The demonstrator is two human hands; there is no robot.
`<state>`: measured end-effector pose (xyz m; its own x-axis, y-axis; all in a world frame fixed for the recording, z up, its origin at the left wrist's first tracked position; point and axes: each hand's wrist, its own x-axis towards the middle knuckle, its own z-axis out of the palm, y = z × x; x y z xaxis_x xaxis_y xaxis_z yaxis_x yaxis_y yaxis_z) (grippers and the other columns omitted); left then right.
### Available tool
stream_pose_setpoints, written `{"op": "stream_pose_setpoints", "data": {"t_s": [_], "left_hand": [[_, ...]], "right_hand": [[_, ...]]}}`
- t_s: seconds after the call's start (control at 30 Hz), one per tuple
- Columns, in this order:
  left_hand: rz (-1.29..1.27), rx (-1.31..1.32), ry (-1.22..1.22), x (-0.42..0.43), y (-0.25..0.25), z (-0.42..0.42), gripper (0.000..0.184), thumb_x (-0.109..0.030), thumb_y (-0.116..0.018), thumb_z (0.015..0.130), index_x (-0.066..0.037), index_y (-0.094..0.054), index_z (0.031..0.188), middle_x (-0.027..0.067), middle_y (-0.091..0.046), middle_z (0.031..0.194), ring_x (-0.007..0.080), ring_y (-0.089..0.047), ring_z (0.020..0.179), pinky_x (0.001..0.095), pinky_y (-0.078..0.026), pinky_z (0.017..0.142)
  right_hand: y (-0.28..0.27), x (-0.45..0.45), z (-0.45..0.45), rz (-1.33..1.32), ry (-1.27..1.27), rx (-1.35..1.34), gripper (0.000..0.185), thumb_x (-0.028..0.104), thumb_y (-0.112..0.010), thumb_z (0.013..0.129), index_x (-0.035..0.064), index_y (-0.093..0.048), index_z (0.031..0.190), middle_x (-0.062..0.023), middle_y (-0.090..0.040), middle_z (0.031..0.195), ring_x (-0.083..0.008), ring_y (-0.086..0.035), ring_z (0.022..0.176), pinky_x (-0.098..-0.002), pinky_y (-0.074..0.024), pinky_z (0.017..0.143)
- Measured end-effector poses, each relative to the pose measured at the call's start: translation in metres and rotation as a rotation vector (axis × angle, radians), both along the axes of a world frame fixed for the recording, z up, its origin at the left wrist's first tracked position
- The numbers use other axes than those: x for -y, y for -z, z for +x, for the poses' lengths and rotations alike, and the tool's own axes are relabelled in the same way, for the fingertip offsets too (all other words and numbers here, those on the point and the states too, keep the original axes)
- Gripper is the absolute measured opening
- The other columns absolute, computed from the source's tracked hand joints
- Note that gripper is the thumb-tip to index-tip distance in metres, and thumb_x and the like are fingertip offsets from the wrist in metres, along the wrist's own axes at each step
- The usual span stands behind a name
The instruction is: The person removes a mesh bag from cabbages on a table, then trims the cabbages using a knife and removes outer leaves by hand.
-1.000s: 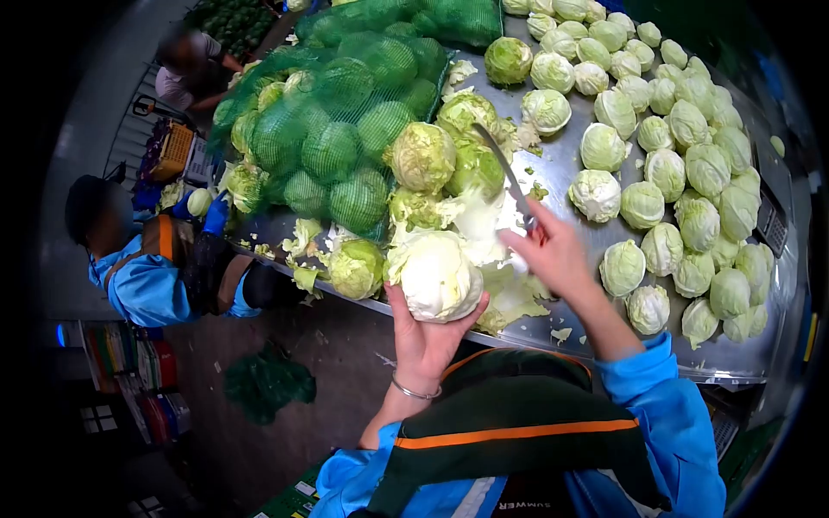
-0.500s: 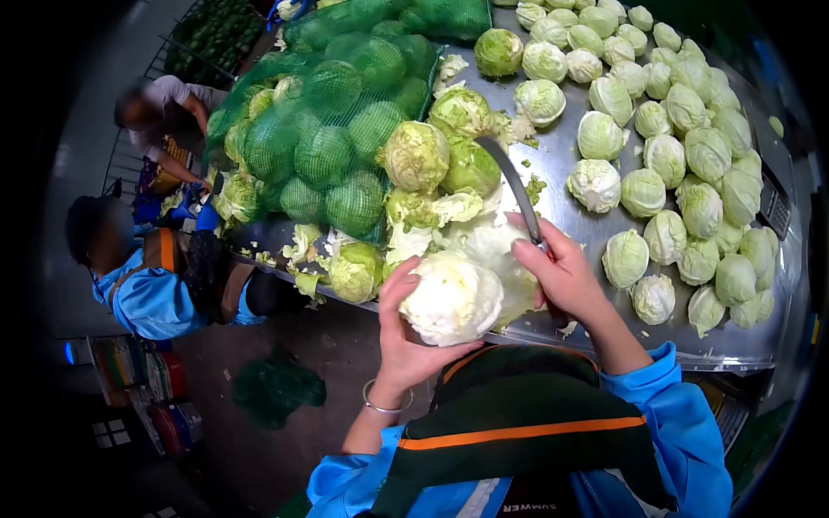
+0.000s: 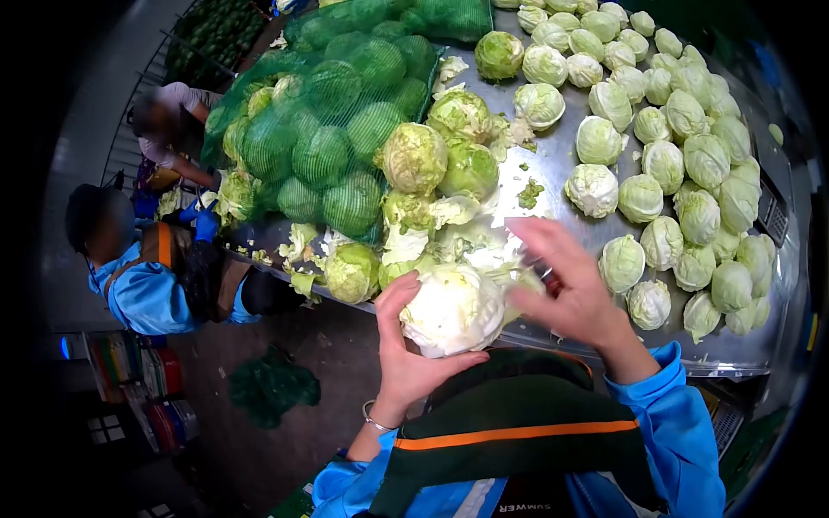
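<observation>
A pale, stripped cabbage (image 3: 453, 309) rests in my left hand (image 3: 404, 358), thumb and fingers cupped around its left and lower sides. To its right, my right hand (image 3: 580, 289) is partly smeared by motion. A dark reddish knife handle (image 3: 551, 281) shows in its palm; the curved blade cannot be made out now. Loose outer leaves (image 3: 471, 246) lie just beyond the held cabbage. Behind them sit untrimmed cabbages, among them a yellowish one (image 3: 414, 158) and a greener one (image 3: 469, 170).
Green mesh sacks of cabbages (image 3: 337, 129) fill the table's left. Several trimmed cabbages (image 3: 699, 211) cover the right side of the metal table (image 3: 566, 129). A scale (image 3: 773, 211) stands at the right edge. Two people, one in a blue jacket (image 3: 155, 289), work at left. Netting (image 3: 275, 388) lies on the floor.
My right hand has shifted slightly, its fingers lifting and spreading beside the cabbage. The curved blade that stuck up is out of sight. At left, the co-workers' arms have moved.
</observation>
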<state>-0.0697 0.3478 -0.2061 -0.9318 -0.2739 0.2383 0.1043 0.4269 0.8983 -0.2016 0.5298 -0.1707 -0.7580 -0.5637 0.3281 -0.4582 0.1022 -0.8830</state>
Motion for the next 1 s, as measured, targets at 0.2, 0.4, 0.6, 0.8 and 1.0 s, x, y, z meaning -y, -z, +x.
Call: {"op": "stream_pose_setpoints", "data": {"t_s": [0.2, 0.4, 0.6, 0.8, 1.0], "left_hand": [[-0.069, -0.261, 0.047, -0.006, -0.004, -0.006, 0.094, -0.022, -0.092, 0.049, -0.014, -0.036, 0.124, 0.0171, -0.036, 0.130, 0.0338, -0.043, 0.121, 0.0438, -0.042, 0.099], [-0.106, -0.193, -0.031, -0.006, -0.005, -0.002, 0.094, -0.023, -0.092, 0.050, -0.012, -0.036, 0.125, 0.0172, -0.036, 0.130, 0.0337, -0.043, 0.120, 0.0432, -0.042, 0.098], [-0.361, -0.109, -0.042, -0.010, -0.014, -0.001, 0.098, -0.019, -0.092, 0.050, -0.010, -0.034, 0.129, 0.0162, -0.031, 0.136, 0.0301, -0.044, 0.118, 0.0408, -0.041, 0.098], [-0.519, -0.196, -0.083, -0.011, -0.011, -0.002, 0.078, -0.015, -0.088, 0.053, -0.016, -0.048, 0.120, 0.0172, -0.041, 0.127, 0.0404, -0.042, 0.117, 0.0485, -0.039, 0.095], [-0.432, -0.247, 0.038, -0.011, -0.008, -0.002, 0.086, -0.018, -0.089, 0.054, -0.014, -0.040, 0.123, 0.0185, -0.037, 0.130, 0.0394, -0.041, 0.121, 0.0496, -0.039, 0.098]], "right_hand": [[0.003, 0.012, -0.011, -0.002, 0.139, 0.254, 0.016, 0.013, -0.069, 0.079, 0.0062, -0.061, 0.091, -0.0031, -0.060, 0.078, -0.0074, -0.051, 0.058, -0.0231, -0.0397, 0.048], [-0.010, -0.011, -0.002, -0.039, -0.230, 0.020, 0.035, 0.016, -0.075, 0.075, 0.0106, -0.064, 0.107, -0.0042, -0.058, 0.084, -0.0096, -0.053, 0.065, -0.0229, -0.0424, 0.051], [-0.005, 0.000, 0.004, -0.005, -0.249, 0.033, 0.043, 0.015, -0.079, 0.069, 0.0113, -0.064, 0.110, -0.0078, -0.056, 0.093, -0.0189, -0.059, 0.073, -0.0274, -0.0500, 0.057], [0.007, 0.005, 0.014, 0.071, -0.042, -0.072, 0.026, 0.008, -0.073, 0.071, 0.0066, -0.064, 0.095, -0.0063, -0.059, 0.086, -0.0152, -0.059, 0.063, -0.0276, -0.0505, 0.054], [0.023, 0.007, -0.008, 0.165, 0.228, 0.513, 0.023, 0.011, -0.072, 0.076, 0.0041, -0.064, 0.097, -0.0005, -0.061, 0.089, -0.0011, -0.045, 0.058, -0.0178, -0.0360, 0.049]]}}
